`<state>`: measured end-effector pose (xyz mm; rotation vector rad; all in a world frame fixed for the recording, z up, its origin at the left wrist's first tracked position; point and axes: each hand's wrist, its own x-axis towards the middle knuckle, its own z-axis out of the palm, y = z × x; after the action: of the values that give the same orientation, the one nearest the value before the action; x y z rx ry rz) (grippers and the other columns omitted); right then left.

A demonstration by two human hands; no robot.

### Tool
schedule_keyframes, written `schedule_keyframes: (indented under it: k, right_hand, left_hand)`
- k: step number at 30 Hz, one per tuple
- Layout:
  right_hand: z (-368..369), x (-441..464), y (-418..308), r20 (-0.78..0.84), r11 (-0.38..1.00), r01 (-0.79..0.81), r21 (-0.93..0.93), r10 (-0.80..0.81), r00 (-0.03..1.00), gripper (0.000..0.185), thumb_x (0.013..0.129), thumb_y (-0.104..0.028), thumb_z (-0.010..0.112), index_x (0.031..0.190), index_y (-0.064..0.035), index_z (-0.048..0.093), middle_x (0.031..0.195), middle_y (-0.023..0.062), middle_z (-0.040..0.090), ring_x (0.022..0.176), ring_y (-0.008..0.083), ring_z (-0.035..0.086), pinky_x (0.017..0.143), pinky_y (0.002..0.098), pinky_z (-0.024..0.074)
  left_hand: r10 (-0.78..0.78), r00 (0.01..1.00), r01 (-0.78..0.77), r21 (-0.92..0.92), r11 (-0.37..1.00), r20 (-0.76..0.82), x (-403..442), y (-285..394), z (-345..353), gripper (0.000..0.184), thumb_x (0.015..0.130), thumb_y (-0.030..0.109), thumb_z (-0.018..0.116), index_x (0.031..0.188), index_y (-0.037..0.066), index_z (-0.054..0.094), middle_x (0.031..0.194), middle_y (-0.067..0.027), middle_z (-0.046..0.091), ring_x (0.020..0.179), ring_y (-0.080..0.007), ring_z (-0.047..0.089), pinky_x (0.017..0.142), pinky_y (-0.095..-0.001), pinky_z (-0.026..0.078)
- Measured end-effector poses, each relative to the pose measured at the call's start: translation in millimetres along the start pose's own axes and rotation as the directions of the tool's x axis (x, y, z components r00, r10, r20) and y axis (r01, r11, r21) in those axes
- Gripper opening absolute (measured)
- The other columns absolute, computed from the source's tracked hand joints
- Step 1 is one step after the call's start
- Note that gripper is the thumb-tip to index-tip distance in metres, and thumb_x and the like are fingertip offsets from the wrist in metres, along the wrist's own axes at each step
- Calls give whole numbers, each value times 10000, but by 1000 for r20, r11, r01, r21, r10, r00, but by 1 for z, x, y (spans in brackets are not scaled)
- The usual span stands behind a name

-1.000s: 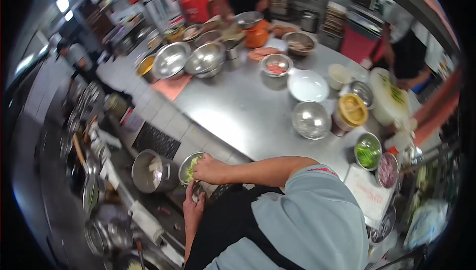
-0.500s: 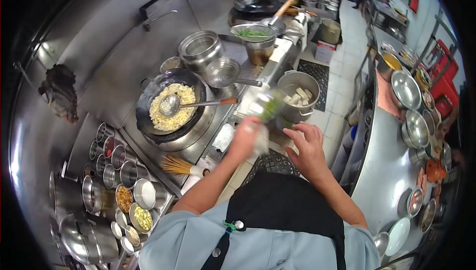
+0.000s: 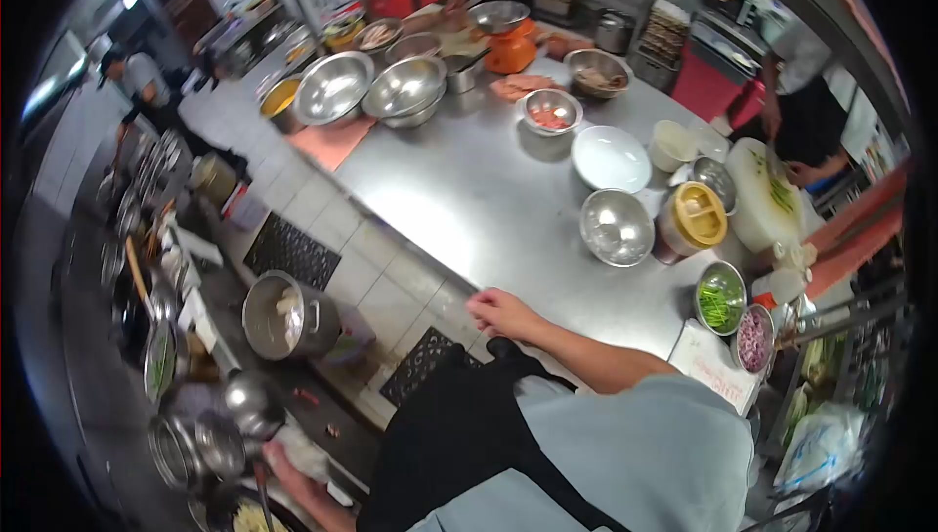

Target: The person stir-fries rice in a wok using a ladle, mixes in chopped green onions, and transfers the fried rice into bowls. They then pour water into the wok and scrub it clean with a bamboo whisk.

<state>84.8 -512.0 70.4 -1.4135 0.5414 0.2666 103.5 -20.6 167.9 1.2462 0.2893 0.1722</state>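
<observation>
My left hand (image 3: 285, 462) is low at the left by the stove, its fingers closed at the edge of a shiny metal bowl (image 3: 252, 403). The bowl's inside is turned away from view. A white cloth (image 3: 305, 452) lies against this hand. Just below, the wok (image 3: 220, 510) holds pale yellow food (image 3: 256, 518), and a ladle handle (image 3: 263, 488) crosses it. Near the steel table's (image 3: 440, 210) edge is my right hand (image 3: 503, 315), fingers curled in, nothing visible in them.
A large pot (image 3: 315, 327) with pale pieces stands on the floor. The table carries steel bowls (image 3: 405, 87), a white plate (image 3: 611, 159), a yellow-lidded container (image 3: 698, 214), cut greens (image 3: 720, 305) and chopped purple onion (image 3: 752, 340). Co-workers' hands (image 3: 803, 174) work across it.
My view has swung right, from the stove to the table. The left hand has shifted toward the wok side with the metal bowl. The right hand's spread fingers have curled in.
</observation>
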Motion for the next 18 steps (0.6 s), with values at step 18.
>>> schedule_keyframes:
  k: [18]
  right_hand:
    - [-161, -31, -9, -602, 858, 290, 424, 27, 798, 262, 963, -76, 584, 1195, -14, 478, 969, 142, 631, 680, 240, 707, 510, 370, 626]
  left_hand:
    - [-175, 265, -832, 316, 456, 948, -38, -93, 430, 353, 983, 166, 658, 1317, 60, 622, 1125, -192, 724, 1061, -383, 701, 921, -413, 527]
